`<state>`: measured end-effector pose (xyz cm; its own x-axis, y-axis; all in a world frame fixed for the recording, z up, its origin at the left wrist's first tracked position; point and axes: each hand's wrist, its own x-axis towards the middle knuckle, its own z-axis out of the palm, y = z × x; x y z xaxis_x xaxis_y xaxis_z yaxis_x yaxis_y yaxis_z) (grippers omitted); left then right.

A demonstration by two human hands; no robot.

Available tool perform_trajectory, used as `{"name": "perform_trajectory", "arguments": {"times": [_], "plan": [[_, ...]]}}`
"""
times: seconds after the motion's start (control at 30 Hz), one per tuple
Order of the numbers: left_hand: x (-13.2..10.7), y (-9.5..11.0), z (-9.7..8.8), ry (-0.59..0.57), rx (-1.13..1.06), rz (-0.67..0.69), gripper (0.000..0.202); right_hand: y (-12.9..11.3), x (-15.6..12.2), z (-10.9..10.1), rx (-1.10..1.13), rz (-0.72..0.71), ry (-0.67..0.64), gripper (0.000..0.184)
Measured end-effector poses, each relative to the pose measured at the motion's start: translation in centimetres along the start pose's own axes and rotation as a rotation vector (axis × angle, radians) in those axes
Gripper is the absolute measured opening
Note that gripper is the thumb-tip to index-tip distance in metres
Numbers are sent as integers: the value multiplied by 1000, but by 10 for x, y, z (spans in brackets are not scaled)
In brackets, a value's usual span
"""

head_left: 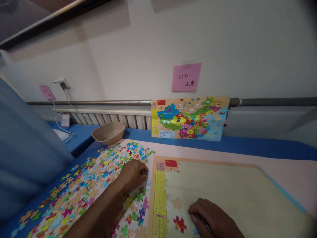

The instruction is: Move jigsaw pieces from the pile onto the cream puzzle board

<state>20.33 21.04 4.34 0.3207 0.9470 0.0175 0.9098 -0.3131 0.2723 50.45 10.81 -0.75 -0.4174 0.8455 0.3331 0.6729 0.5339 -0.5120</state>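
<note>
Left grip (132, 175) curls narrow over scattered puzzle pieces (81, 195). Right grip (210, 219), hold unclear, rests on a wooden puzzle board (213, 185) beside a red piece (179, 224).

handwritten "252" above two unclear chinese characters on a pink paper note (186, 77) on the wall (138, 56)
</note>
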Motion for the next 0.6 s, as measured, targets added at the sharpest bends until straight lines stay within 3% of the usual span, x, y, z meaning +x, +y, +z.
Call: {"name": "perform_trajectory", "arguments": {"times": [0.33, 0.6], "plan": [[2, 7, -3, 3, 59, 2, 20, -5, -2, 1, 72, 80, -28, 26], [3, 15, -5, -27, 66, -55, 21, -8, 0, -1, 135, 129, -3, 21]]}}
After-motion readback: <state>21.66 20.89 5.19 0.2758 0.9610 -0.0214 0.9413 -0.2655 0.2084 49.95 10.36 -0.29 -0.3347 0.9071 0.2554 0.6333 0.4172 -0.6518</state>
